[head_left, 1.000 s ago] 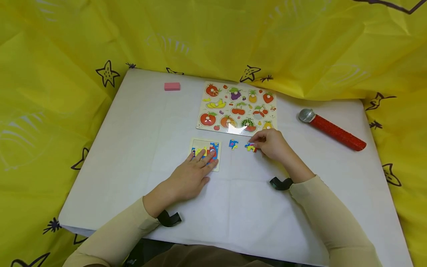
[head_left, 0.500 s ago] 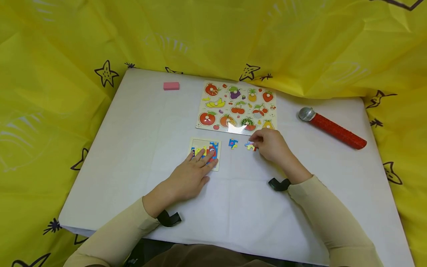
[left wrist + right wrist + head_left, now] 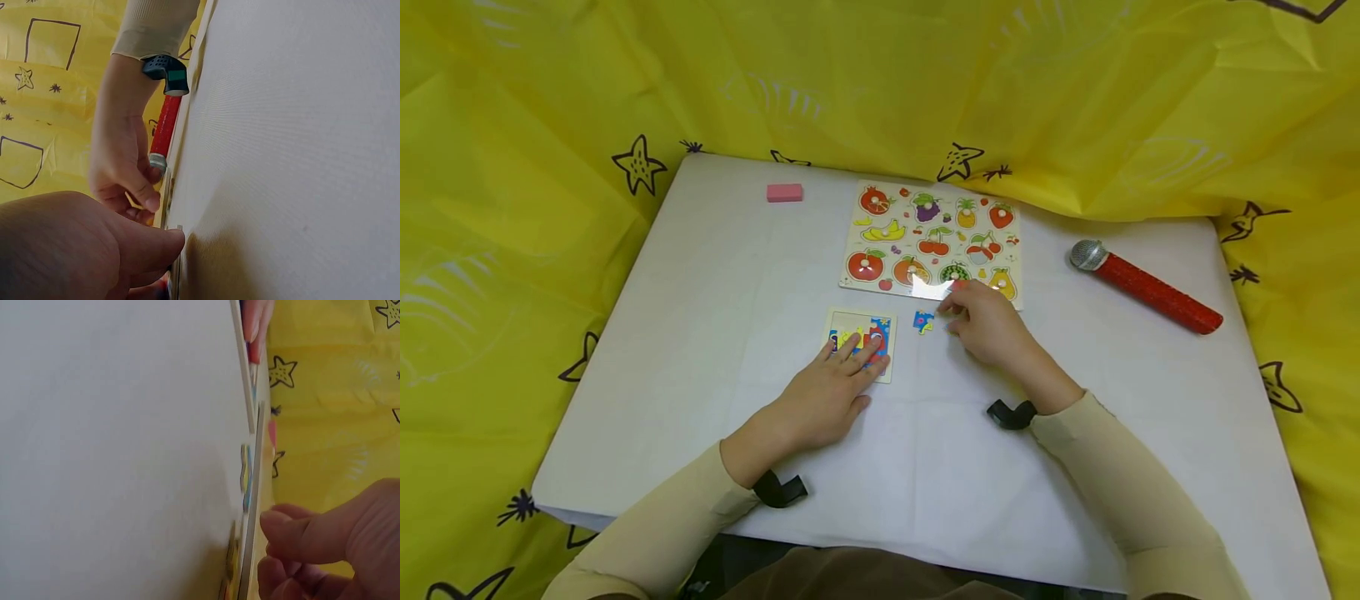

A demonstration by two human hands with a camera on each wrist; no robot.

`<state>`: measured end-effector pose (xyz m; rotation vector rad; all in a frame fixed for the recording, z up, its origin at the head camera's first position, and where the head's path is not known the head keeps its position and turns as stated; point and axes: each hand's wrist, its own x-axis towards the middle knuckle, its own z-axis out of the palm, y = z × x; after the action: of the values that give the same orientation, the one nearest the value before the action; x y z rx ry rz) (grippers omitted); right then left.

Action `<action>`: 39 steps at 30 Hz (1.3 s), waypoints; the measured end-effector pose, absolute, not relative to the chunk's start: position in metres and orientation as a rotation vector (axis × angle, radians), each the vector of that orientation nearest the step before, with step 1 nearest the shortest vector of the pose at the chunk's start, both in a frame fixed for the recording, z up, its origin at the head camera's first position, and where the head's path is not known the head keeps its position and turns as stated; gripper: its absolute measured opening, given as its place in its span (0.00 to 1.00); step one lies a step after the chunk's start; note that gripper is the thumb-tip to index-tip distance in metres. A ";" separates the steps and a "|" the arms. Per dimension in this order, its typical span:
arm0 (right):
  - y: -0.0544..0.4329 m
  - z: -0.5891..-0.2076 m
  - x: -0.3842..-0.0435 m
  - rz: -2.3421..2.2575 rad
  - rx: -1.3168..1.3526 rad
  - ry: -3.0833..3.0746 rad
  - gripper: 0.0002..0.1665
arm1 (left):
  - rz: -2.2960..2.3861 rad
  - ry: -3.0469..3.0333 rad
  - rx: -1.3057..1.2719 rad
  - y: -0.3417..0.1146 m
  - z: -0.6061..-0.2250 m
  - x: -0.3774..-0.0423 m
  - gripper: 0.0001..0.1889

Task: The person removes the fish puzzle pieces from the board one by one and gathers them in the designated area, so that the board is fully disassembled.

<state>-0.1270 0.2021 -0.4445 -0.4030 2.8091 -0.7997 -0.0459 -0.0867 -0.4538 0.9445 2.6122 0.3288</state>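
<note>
Small puzzle tray [image 3: 852,322] with coloured pieces, lying flat near the middle of the white-covered surface [image 3: 700,333]. The left hand [image 3: 823,400] rests over its lower part, fingers spread across the yellow, red and blue pieces; the upper left of the tray shows plain wood. In the left wrist view the thumb is beside the tray's edge.

Just right of the tray lies a loose blue-and-yellow piece [image 3: 921,320]. The right hand [image 3: 988,325] is beside this piece, thumb and fingers loosely bent, with a gap between the tips of thumb and forefinger. A yellow-and-red piece [image 3: 231,559], hidden by the hand in the head view, appears beside the fingers in the right wrist view, blurred and in shadow.

Beyond the tray lies the fruit board [image 3: 853,242], bearing knobbed fruit shapes, its lower right edge partly overlapped by the right hand; whether they touch cannot be told. A pink block [image 3: 784,193] lies to the left of the board, a red microphone [image 3: 1146,287] with silver head to the right. Yellow cloth [image 3: 880,75] with dark star drawings surrounds the surface.
</note>
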 end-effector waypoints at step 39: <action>0.122 -0.447 -0.139 -0.695 -0.819 2.625 0.19 | 0.361 2.617 0.974 -0.089 -0.458 -0.048 0.33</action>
<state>-0.1386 0.1216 -0.4466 -0.8192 2.6249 -0.6955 -0.0480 -0.0891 -0.4577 0.9736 2.6175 0.3608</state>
